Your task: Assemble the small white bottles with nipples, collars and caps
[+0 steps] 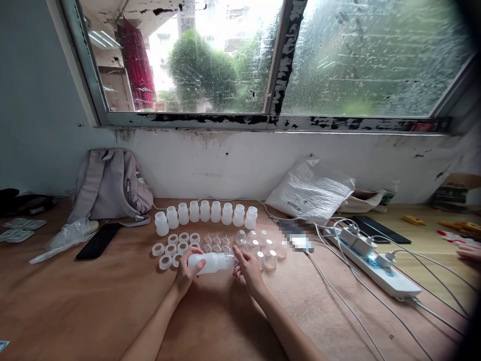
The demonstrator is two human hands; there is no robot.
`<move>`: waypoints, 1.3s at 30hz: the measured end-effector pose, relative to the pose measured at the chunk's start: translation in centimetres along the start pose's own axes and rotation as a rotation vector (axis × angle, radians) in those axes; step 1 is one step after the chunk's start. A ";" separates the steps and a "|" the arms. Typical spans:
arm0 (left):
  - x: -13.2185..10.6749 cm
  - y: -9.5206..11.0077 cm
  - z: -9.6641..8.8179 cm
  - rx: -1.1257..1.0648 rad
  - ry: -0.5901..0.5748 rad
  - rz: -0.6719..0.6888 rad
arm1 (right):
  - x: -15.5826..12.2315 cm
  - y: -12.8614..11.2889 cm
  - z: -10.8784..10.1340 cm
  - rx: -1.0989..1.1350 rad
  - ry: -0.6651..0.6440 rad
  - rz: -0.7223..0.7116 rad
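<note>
My left hand (187, 273) is wrapped round the base end of a white plastic bottle (212, 262) that lies on its side just above the wooden table (93, 306). My right hand (248, 268) pinches the bottle's neck end, where a clear cap or teat sits. Behind the hands stands a row of several small white bottles (205, 213). In front of that row lie white rings (176, 245), clear teats (217, 242) and clear domed caps (263, 245).
A grey backpack (110, 185) leans on the wall at the left, with a black phone (98, 241) and a plastic bag (67, 235) beside it. A white power strip (376, 265) with cables lies at the right. Another person's hand (469, 250) shows at the right edge.
</note>
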State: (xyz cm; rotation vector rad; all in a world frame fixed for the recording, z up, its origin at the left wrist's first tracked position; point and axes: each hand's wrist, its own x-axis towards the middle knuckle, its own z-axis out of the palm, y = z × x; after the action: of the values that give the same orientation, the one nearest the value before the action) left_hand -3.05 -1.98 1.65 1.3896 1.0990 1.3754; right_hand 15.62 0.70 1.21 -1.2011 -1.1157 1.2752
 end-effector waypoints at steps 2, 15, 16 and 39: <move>0.0 0.0 0.0 0.013 -0.002 0.000 | 0.0 0.2 0.1 -0.009 0.005 -0.022; -0.3 -0.5 0.6 0.012 -0.062 -0.023 | -0.6 1.1 0.5 -0.201 0.006 -0.190; -0.3 -0.5 0.6 0.004 -0.060 -0.025 | -0.6 1.2 0.5 -0.236 0.030 -0.229; -2.1 -0.3 1.8 0.205 0.182 0.153 | -1.5 2.1 1.2 -0.324 0.121 -0.491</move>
State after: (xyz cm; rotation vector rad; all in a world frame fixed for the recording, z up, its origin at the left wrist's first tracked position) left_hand -1.23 -3.93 0.81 1.5449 1.3049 1.5585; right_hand 14.24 -0.87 -0.73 -1.1235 -1.4529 0.6576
